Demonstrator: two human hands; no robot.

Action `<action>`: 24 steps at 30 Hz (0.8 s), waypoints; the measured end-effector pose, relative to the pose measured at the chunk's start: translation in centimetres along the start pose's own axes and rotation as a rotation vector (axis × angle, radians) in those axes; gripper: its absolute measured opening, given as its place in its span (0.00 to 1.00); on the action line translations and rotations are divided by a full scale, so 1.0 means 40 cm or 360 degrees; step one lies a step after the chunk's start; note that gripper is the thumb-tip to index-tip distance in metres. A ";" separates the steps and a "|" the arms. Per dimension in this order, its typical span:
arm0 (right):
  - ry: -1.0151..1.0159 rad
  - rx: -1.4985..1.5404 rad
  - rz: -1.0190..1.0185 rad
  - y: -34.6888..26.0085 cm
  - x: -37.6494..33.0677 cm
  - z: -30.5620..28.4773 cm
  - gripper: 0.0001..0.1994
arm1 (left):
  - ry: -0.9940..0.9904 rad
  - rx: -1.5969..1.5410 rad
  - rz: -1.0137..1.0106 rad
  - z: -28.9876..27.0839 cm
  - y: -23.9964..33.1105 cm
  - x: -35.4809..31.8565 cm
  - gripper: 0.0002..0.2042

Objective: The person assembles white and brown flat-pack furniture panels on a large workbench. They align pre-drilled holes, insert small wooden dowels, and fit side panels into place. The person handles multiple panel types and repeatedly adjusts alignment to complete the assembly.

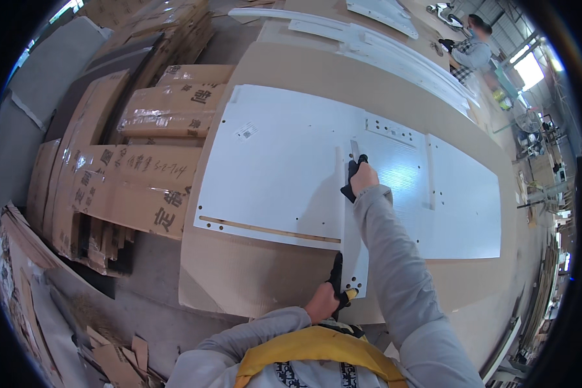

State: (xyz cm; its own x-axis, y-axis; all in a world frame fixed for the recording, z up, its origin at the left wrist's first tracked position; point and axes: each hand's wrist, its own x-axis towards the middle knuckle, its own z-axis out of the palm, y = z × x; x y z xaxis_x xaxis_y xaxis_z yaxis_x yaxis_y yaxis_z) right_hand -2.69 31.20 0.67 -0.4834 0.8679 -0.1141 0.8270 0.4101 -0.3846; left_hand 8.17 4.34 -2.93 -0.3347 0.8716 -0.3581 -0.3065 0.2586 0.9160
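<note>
A narrow white board (354, 239) with dark holes at its near end lies lengthwise away from me, across wide white panels. My right hand (362, 177), in a black fingerless-looking glove, is closed over its farther part. Just beyond those fingers shows a flat greyish strip (354, 149); I cannot tell whether it is separate. My left hand (323, 300), also black-gloved, grips the board's near end, one finger stretched along its left edge. Beside it is a small yellow piece (350, 295), its kind unclear. The large left panel (271, 168) bears a label and a long slot near its front edge.
Brown cardboard (258, 271) lies beneath the panels. Taped cartons (136, 181) are stacked at left. A smaller white panel (465, 200) sits at right, and long white strips (394, 58) lie farther back. Another person (473, 52) stands at the far right.
</note>
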 end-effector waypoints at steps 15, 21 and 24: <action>-0.0576 -0.0362 -0.0700 0.125 -0.026 -0.154 0.08 | -0.0006 -0.0301 0.0091 -0.017 0.005 0.004 0.31; -0.1002 -0.0592 -0.0839 0.254 -0.288 -0.159 0.06 | 0.0139 -0.1473 -0.0488 -0.053 0.022 -0.054 0.17; -0.1432 -0.0796 -0.0957 0.270 -0.487 -0.194 0.05 | -0.0077 -0.1937 -0.0478 -0.097 -0.150 -0.040 0.13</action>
State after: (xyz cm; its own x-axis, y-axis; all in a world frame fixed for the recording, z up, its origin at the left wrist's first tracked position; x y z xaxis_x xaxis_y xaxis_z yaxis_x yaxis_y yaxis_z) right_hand 17.89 20.90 5.86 -0.6943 0.0726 -0.7160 0.3224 0.9209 -0.2192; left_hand 7.11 -0.22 -8.55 -0.0842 0.8661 -0.4927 -0.9964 -0.0797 0.0301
